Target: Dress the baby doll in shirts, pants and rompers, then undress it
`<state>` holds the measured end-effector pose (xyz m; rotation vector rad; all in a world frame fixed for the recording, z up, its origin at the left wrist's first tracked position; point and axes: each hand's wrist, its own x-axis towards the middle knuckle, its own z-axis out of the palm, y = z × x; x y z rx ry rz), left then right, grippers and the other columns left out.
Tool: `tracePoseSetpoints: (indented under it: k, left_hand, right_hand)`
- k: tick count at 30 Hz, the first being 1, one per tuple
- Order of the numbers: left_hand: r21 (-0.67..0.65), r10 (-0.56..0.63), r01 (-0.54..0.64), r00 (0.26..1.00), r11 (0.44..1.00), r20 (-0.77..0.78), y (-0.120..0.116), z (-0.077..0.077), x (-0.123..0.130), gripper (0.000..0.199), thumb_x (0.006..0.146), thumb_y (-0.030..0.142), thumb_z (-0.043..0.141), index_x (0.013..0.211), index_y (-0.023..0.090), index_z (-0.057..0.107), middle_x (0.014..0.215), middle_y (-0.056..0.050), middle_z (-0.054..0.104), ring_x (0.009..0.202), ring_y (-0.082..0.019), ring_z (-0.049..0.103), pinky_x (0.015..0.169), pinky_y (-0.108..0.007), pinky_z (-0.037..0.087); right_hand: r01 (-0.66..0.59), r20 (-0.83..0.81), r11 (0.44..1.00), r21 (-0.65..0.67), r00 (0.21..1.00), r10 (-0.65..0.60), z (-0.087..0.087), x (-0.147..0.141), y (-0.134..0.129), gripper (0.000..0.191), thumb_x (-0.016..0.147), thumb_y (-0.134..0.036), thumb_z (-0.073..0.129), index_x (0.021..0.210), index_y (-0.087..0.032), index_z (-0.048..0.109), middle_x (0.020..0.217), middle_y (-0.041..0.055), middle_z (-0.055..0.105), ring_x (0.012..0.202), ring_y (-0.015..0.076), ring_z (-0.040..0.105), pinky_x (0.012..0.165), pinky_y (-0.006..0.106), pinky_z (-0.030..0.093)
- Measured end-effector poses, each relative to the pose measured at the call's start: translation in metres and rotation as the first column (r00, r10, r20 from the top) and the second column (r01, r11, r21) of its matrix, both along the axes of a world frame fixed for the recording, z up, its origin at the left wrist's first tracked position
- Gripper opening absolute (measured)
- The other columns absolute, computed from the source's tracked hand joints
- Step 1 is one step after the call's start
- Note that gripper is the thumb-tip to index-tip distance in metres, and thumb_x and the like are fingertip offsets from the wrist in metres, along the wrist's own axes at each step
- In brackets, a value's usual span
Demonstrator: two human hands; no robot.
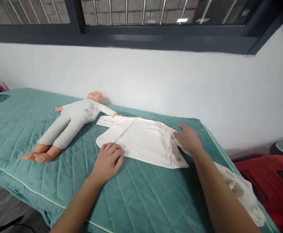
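Observation:
A white baby top (143, 139) with small printed trim lies spread out on the bed, one sleeve stretched toward the left. At its lower left edge rests my left hand (109, 161), palm down, fingers lying on the cloth and thumb apart. My right hand (188, 140) is over the sleeve at the garment's right end, with its fingers apart and touching the fabric; part of that sleeve is hidden beneath it. A baby doll (78, 116) in a white body suit lies on its back to the left, one hand close to the top's left sleeve.
A green quilted cover (141, 197) spreads under everything. Another white cloth (241, 187) lies by my right forearm at the bed's edge. Beyond that edge is a red case (265, 181). A white wall (156, 81) and a barred window (141, 19) stand behind.

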<state>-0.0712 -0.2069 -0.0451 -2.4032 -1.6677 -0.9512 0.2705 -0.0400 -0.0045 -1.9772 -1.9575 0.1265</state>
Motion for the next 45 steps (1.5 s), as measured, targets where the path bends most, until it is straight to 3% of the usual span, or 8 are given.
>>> tracePoseSetpoints:
  k: [3,7,12,17,27,38,42,45]
  left_hand:
    - [-0.078,0.007,-0.01,1.0,0.997,-0.03,0.001,0.002,0.002,0.02,0.097,0.029,0.046,0.091,0.022,0.064,0.097,-0.002,0.067,0.097,-0.019,0.056,0.088,-0.039,0.041]
    - [-0.128,0.038,-0.045,0.998,0.991,-0.058,0.001,0.002,0.003,0.026,0.098,0.032,0.044,0.085,0.02,0.062,0.092,-0.003,0.065,0.093,-0.019,0.056,0.086,-0.038,0.041]
    - [-0.118,0.05,-0.057,0.997,0.991,-0.062,0.002,-0.001,0.002,0.026,0.098,0.033,0.044,0.086,0.02,0.063,0.095,-0.004,0.065,0.093,-0.019,0.056,0.086,-0.038,0.042]
    - [-0.126,0.058,-0.063,0.997,0.99,-0.04,0.002,-0.002,0.002,0.025,0.098,0.033,0.046,0.088,0.02,0.064,0.097,-0.004,0.066,0.092,-0.019,0.056,0.085,-0.037,0.043]
    - [-0.085,0.058,-0.063,0.997,0.994,-0.051,0.001,-0.003,0.001,0.025,0.098,0.032,0.046,0.086,0.02,0.064,0.095,-0.004,0.067,0.092,-0.019,0.058,0.084,-0.036,0.044]
    - [-0.102,0.083,-0.085,0.996,0.991,-0.017,0.003,-0.005,-0.001,0.028,0.098,0.035,0.045,0.087,0.021,0.066,0.099,-0.006,0.068,0.095,-0.02,0.061,0.086,-0.037,0.047]
    - [-0.112,0.083,-0.083,0.997,0.99,-0.004,0.003,-0.005,-0.001,0.028,0.098,0.035,0.045,0.087,0.021,0.067,0.099,-0.006,0.069,0.093,-0.02,0.061,0.086,-0.037,0.048]
    - [-0.121,0.086,-0.084,0.996,0.989,0.008,0.003,-0.004,-0.001,0.028,0.098,0.035,0.045,0.086,0.02,0.066,0.099,-0.006,0.068,0.093,-0.02,0.06,0.085,-0.037,0.048]
  right_hand:
    - [0.11,0.064,0.941,-0.319,0.994,-0.094,-0.004,0.046,-0.002,0.062,0.08,-0.058,0.061,0.119,-0.01,0.062,0.119,0.0214,0.068,0.102,0.0359,0.066,0.081,0.044,0.052]
    - [-0.08,-0.003,0.918,-0.389,0.996,0.085,0.001,0.054,-0.009,0.031,0.077,-0.045,0.068,0.086,-0.016,0.07,0.092,0.0121,0.074,0.082,0.0262,0.068,0.069,0.033,0.049]
    - [0.151,-0.033,0.985,-0.08,0.988,-0.154,0.011,0.056,-0.016,0.032,0.079,-0.036,0.062,0.105,-0.019,0.07,0.107,0.0114,0.071,0.097,0.0291,0.065,0.081,0.038,0.049]
    - [0.334,-0.072,0.928,0.166,0.943,-0.326,0.002,0.062,-0.016,0.042,0.083,-0.023,0.051,0.122,-0.012,0.062,0.127,0.0223,0.058,0.119,0.0384,0.052,0.094,0.047,0.044]
    - [-0.127,-0.082,0.988,0.091,0.988,0.134,-0.011,-0.036,-0.031,0.039,0.086,-0.042,0.058,0.115,-0.017,0.061,0.118,0.0158,0.06,0.11,0.0309,0.056,0.089,0.041,0.047]
    - [0.039,-0.328,0.996,0.078,0.944,-0.011,-0.02,0.001,-0.01,0.035,0.081,-0.014,0.048,0.112,-0.016,0.063,0.112,0.0117,0.065,0.099,0.0238,0.062,0.093,0.037,0.046]
    - [-0.161,-0.128,0.93,0.331,0.969,0.213,-0.011,-0.012,-0.021,0.035,0.084,-0.011,0.044,0.112,-0.019,0.064,0.12,0.0129,0.06,0.11,0.027,0.056,0.1,0.041,0.042]
    - [-0.266,-0.041,0.946,0.184,0.96,0.277,-0.012,-0.02,-0.023,0.03,0.085,-0.015,0.048,0.11,-0.019,0.065,0.118,0.0128,0.062,0.114,0.0295,0.053,0.099,0.041,0.043]
